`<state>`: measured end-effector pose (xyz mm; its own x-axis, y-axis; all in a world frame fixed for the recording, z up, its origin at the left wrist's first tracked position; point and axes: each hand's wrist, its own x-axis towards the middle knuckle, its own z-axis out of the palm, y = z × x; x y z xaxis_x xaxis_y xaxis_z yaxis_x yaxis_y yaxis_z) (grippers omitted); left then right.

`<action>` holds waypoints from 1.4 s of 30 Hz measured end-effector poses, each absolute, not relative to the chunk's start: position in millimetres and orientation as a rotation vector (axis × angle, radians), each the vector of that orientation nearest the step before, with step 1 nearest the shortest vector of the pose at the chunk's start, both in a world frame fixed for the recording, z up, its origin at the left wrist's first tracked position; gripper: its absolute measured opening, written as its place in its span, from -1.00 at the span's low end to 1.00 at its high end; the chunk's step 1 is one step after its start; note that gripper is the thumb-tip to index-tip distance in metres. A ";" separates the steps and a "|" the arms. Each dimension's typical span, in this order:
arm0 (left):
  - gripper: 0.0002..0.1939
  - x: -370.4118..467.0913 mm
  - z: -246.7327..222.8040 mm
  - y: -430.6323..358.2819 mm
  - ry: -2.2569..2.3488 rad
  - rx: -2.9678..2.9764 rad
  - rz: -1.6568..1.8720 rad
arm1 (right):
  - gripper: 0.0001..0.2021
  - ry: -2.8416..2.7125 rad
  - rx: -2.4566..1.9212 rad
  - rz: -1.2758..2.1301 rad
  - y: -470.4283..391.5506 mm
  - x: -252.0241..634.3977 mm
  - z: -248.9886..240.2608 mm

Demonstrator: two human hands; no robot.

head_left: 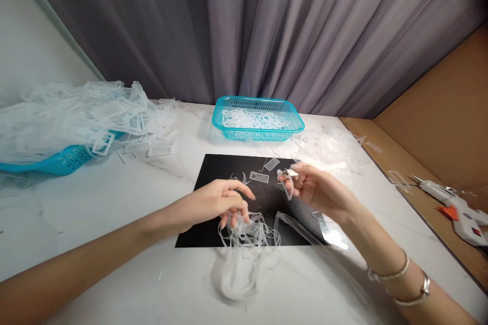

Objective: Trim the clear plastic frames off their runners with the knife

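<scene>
My right hand [318, 190] is above the right part of a black mat [213, 172], its thumb and fingers pinched on a bent, translucent plastic strip [288, 188]. A small white bit shows at the fingertips; what it is I cannot make out. My left hand [223, 200] is over the mat's left part, index finger stretched out and the others bent loosely downward. Its lower fingertips reach a tangle of translucent plastic strips [251, 236] that spills over the mat's front edge; whether they touch it is unclear. Small clear rectangular pieces [259, 177] lie on the mat.
A blue basket [257, 134] at the back holds thin white strips. On the left, translucent frames [95, 111] are heaped over a blue basket [64, 160]. More clear scraps [328, 144] lie at right. A white glue gun [453, 203] rests on the brown board [381, 157].
</scene>
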<state>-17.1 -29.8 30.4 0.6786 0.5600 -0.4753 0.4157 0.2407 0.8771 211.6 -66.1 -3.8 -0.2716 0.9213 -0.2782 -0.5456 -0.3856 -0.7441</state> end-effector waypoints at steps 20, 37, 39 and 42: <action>-0.73 -44.3 59.3 -17.3 0.784 1.561 0.646 | -0.81 -1.513 -0.932 1.542 -9.3 186.0 46.3; -0.64 -37.3 106.7 -10.4 0.650 1.631 0.833 | -0.82 -1.563 -1.008 1.090 -50.3 206.8 118.5; -0.64 -34.1 116.1 -7.4 0.662 1.736 0.873 | -0.79 -1.590 -0.990 1.039 -50.5 204.8 132.1; -0.64 -29.3 128.7 -5.1 0.676 1.922 0.881 | -0.77 -1.614 -0.965 0.976 -48.4 203.6 150.6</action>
